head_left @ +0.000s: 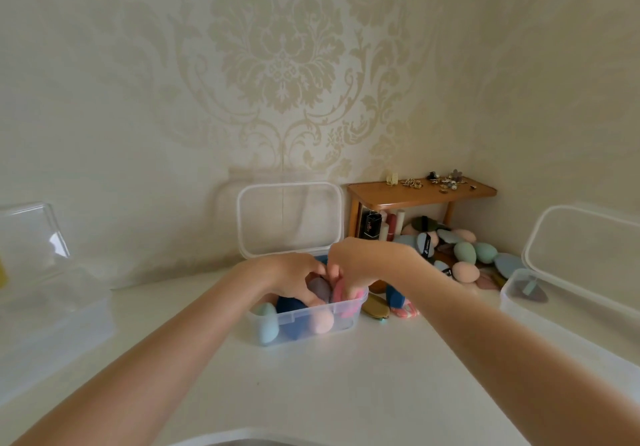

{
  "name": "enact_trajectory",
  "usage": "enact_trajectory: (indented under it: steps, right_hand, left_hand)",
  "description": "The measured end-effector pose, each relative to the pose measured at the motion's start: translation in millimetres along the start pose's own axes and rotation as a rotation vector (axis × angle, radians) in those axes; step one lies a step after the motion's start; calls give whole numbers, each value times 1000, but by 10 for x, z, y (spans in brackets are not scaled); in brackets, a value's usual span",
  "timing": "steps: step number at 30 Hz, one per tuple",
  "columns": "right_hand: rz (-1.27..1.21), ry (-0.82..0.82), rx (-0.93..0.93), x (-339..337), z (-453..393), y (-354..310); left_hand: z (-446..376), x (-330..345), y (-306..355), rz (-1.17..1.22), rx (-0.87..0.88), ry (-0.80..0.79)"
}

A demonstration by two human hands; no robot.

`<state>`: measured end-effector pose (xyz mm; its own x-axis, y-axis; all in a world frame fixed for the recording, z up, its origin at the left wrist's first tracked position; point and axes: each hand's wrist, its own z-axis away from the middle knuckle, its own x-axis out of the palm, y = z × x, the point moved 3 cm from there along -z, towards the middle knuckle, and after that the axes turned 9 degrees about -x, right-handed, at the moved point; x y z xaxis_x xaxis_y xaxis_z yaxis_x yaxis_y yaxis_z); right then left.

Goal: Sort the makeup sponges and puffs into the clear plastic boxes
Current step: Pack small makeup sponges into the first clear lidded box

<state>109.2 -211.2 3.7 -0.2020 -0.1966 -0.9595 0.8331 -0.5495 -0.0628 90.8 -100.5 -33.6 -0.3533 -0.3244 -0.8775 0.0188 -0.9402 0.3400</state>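
Both hands meet over the middle clear box [304,321] on the desk [346,386], close together and almost touching. The left hand [294,274] curls its fingers round a mauve-grey sponge [320,289]; the right hand [349,265] reaches down beside it, fingertips pinching a pink puff [341,293] at the box's right end. Directly under the hands, inside the box, lie a dark blue sponge [291,307], a pale blue sponge [267,322] against the left wall and a peach sponge [322,321] against the front wall.

These pieces look light, soft and springy, likely to squash under the fingers and push back when packed, so a gentle hold across the widest part should serve best; nothing here seems fragile or slippery.

Just right of the box, touching the desk, rest an olive puff [375,305] and a striped puff [407,312]. Further right, a heap of unsorted sponges and puffs [467,255] spreads beneath a small wooden shelf [420,191], well apart from the hands. A second clear box [519,301] stands at the right, holding a grey puff [531,295], and a third box [52,310] at the left.
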Motion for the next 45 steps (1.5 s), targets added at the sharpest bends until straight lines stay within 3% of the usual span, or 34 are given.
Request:
enact_trajectory:
  steps: [5, 9, 11, 13, 17, 30, 35, 39, 45]
  right_hand:
    - [43, 73, 18, 140, -89, -107]
    - [33, 13, -26, 25, -24, -62]
    - [17, 69, -51, -121, 36, 4]
    - [-127, 119, -55, -239, 95, 63]
    - [-448, 23, 0, -145, 160, 177]
    - [121, -127, -36, 34, -10, 49]
    - [191, -62, 0, 176, -120, -15]
    - [67, -111, -43, 70, -72, 30]
    - [177, -41, -78, 85, -97, -1]
  left_hand:
    - [7, 16, -30, 96, -17, -2]
    - [-7, 16, -36, 50, -11, 10]
    - [4, 10, -20, 34, -7, 6]
    - [21, 3, -12, 24, -5, 8]
    - [0, -13, 9, 4, -24, -3]
    - [-17, -11, -46, 54, -6, -43]
    - [-20, 18, -57, 77, 16, -19]
    - [-10, 24, -20, 47, -1, -10]
    - [-35, 123, -25, -207, -60, 13]
